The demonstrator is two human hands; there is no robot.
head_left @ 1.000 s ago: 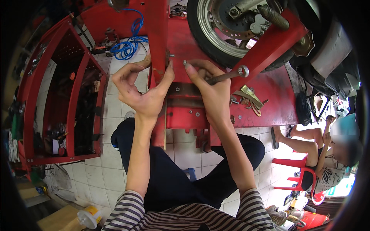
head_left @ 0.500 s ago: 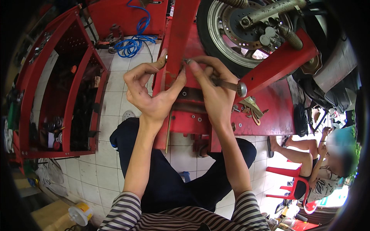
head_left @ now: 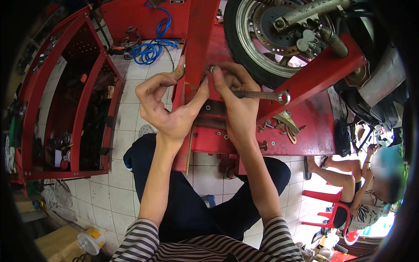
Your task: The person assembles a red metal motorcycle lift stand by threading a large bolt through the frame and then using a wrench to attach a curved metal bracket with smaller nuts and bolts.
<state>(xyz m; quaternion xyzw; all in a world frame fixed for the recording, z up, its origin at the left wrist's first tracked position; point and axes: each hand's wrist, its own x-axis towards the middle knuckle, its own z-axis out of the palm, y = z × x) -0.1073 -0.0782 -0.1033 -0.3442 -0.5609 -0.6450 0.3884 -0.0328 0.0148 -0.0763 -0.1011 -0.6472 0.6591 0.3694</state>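
1. While the left hand [head_left: 168,105] reaches around the red post [head_left: 203,35], its thumb lies at the post's right edge and its index finger at the left, the fingers spread to the post's width; how firmly they press cannot be told.
2. The right hand [head_left: 235,105] is just beside the post on the right, thumb and index finger pinched on a small metal piece [head_left: 212,69] near the left thumb.
3. Its other fingers are curled around a wrench [head_left: 266,94], whose ring end points right.
4. On the red worktop [head_left: 312,126], right of that hand, lie a bolt [head_left: 263,145], a washer [head_left: 273,143] and some yellowish strips [head_left: 286,118].
5. A wheel [head_left: 244,46] stands at the far right, behind a slanting red bar [head_left: 316,76].
6. Blue hose [head_left: 146,54] lies coiled at the far left.
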